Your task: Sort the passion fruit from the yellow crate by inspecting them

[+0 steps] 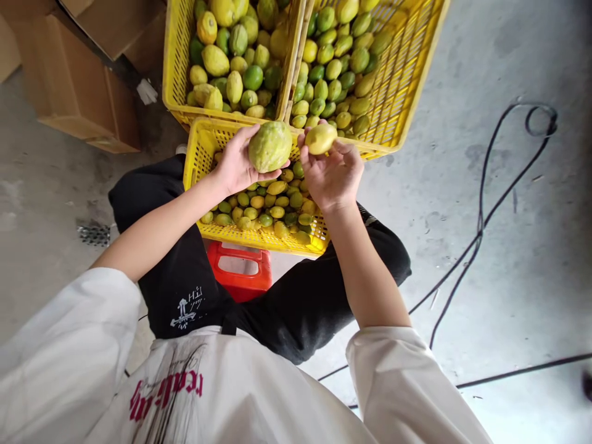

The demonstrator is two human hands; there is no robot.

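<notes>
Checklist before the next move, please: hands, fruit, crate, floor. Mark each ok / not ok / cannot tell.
1. Left hand holds the large green-yellow fruit: ok.
2. Right hand holds the small yellow fruit: ok, at the fingers.
3. Held fruits apart: ok, a gap shows between them.
4. Near yellow crate fully visible: not ok, hands and fruit block part.
5. Crate resting on red stool: cannot tell, contact hidden.
6. Hands clear of black cable: ok.

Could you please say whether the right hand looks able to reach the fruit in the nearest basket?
Probably yes: the right hand, holding a yellow fruit, is close to the nearest basket, whose top is open.
</notes>
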